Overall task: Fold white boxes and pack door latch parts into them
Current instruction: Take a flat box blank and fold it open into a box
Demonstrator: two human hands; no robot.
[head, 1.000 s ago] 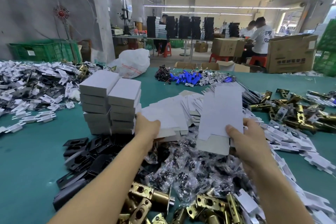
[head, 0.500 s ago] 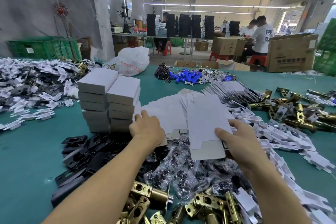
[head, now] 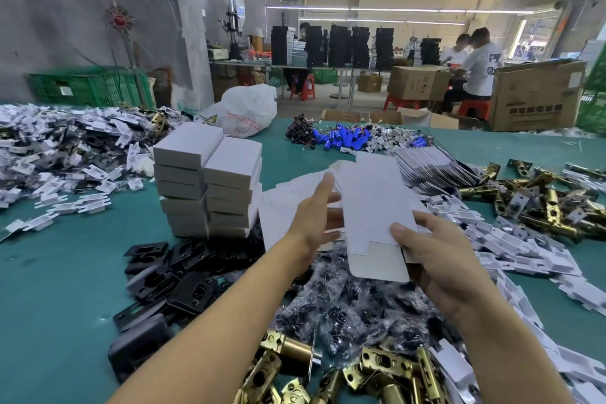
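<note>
My right hand (head: 439, 259) pinches a flat white box blank (head: 373, 207) at its lower right edge, thumb on top, holding it above the table. My left hand (head: 316, 213) has its fingers straight and reaches up to the blank's left edge. Behind lies a loose pile of flat white box blanks (head: 288, 200). Two stacks of folded white boxes (head: 210, 187) stand to the left. Brass door latches (head: 370, 371) lie at the near edge, with small bagged screws (head: 354, 308) just beyond them and black strike plates (head: 170, 275) to the left.
More brass latches (head: 537, 203) and white plastic inserts (head: 511, 246) cover the right side of the green table (head: 52, 289). A heap of white and black parts (head: 55, 154) fills the far left. Blue cylinders (head: 341, 138) and a white bag (head: 249, 111) sit at the back.
My right hand brought the blank down and toward me, then tilted it up. My left hand left the pile of blanks and rose to the blank's left edge.
</note>
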